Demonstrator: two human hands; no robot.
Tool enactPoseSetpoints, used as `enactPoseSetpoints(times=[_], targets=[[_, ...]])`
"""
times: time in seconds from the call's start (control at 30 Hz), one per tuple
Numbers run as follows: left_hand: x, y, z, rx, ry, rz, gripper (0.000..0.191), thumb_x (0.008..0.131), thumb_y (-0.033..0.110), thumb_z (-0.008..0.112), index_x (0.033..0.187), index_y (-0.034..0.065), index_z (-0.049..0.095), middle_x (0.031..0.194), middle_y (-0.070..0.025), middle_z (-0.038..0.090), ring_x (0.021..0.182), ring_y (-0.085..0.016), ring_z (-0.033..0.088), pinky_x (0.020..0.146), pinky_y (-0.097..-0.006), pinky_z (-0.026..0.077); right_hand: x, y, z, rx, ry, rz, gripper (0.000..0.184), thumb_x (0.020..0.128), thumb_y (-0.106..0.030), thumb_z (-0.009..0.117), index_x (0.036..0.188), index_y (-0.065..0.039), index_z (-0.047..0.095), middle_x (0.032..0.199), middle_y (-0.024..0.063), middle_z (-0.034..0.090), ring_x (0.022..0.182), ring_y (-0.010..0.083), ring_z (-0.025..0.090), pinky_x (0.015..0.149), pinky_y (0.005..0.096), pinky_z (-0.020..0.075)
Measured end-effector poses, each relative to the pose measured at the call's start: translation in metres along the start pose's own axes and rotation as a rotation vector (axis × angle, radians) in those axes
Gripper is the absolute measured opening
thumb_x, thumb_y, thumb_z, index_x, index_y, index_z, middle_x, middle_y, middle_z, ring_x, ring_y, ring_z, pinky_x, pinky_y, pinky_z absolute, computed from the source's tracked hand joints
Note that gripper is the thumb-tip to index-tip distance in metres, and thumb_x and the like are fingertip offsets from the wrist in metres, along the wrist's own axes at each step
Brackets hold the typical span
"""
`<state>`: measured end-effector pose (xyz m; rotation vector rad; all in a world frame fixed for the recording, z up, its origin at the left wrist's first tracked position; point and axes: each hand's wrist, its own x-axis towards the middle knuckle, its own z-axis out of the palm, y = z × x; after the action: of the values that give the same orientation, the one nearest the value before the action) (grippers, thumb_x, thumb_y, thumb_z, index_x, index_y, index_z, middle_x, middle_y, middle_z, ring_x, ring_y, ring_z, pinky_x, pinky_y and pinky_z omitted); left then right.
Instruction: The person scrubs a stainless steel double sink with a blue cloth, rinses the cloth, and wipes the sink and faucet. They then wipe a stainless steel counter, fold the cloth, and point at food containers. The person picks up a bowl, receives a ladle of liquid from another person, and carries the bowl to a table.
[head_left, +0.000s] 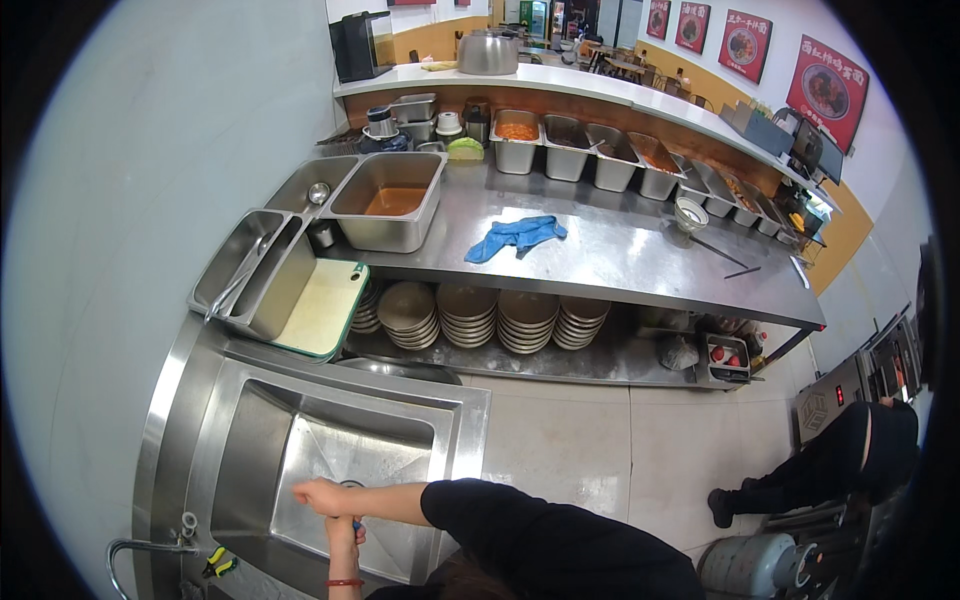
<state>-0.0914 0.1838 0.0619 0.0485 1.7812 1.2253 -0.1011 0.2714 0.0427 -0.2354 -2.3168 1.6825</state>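
Note:
Both my hands are together over the stainless steel sink basin (251, 465). My left hand (343, 530), with a red bracelet on its wrist, is closed around a small blue thing (356, 526), mostly covered by the fingers. What it is I cannot tell. Just above and touching it, my right hand (322, 496) is curled, its arm reaching across from the right in a black sleeve. Whether the right fingers also grip the blue thing is hidden. Behind my right wrist the rim of the drain (352, 483) shows partly.
A tap (142, 547) and yellow-handled pliers (218, 562) are at the sink's left. Beyond stand a cutting board (319, 307), a steel pan of brown liquid (382, 231) and a blue cloth (516, 237) on the steel table. A person (832, 457) and a gas cylinder (750, 564) are at right.

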Motion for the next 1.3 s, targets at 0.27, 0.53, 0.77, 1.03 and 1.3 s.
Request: enactPoseSetpoints(times=[0.27,0.53,0.77,1.03,1.3], targets=[[0.079,-0.079,-0.012,0.297,0.248,0.377,0.021,0.08,0.027,0.05,0.079,0.0067,0.051,0.06,-0.0059,0.05,0.045,-0.016,0.047,0.038,-0.0281,0.035,-0.021,0.013,0.015,-0.187,0.087,0.175,0.025,0.07,-0.001,0.047,0.094,-0.007,0.05,0.08,0.0166,0.057,0.08,0.0342,0.055,0.068,0.0419,0.0427],[0.042,-0.061,-0.006,0.755,0.42,0.769,0.032,0.075,0.021,0.056,0.102,0.0053,0.051,0.085,-0.0176,0.06,0.078,-0.033,0.057,0.062,-0.0384,0.045,-0.02,0.023,0.026,-0.082,0.324,0.504,0.033,0.079,-0.01,0.037,0.111,-0.017,0.04,0.099,0.0231,0.05,0.09,0.0377,0.052,0.079,0.0423,0.0405],[0.009,-0.029,-0.009,0.827,0.472,0.806,0.035,0.073,0.028,0.06,0.094,0.0032,0.047,0.07,-0.0155,0.056,0.06,-0.032,0.057,0.05,-0.0385,0.045,0.003,0.039,0.029,0.117,0.332,0.747,0.031,0.081,-0.022,0.043,0.111,-0.016,0.043,0.095,0.0168,0.053,0.087,0.0297,0.053,0.076,0.0379,0.0417],[-0.017,0.021,-0.045,-1.075,-0.411,-0.164,0.037,0.081,0.04,0.049,0.089,0.004,0.048,0.062,0.0015,0.043,0.044,-0.006,0.035,0.031,-0.0171,0.022,0.004,-0.001,-0.028,0.512,-0.237,0.367,0.043,0.08,-0.033,0.055,0.116,-0.012,0.042,0.091,0.007,0.055,0.084,0.0175,0.051,0.076,0.0291,0.0407],[-0.058,0.044,-0.015,-1.578,-0.914,-0.256,0.04,0.08,0.035,0.054,0.098,-0.0004,0.046,0.062,0.0034,0.039,0.045,-0.006,0.034,0.034,-0.0174,0.025,0.005,-0.074,-0.054,1.268,-0.539,0.103,0.048,0.082,-0.02,0.052,0.125,-0.007,0.035,0.079,0.0062,0.055,0.078,0.0159,0.053,0.075,0.0286,0.0439]])
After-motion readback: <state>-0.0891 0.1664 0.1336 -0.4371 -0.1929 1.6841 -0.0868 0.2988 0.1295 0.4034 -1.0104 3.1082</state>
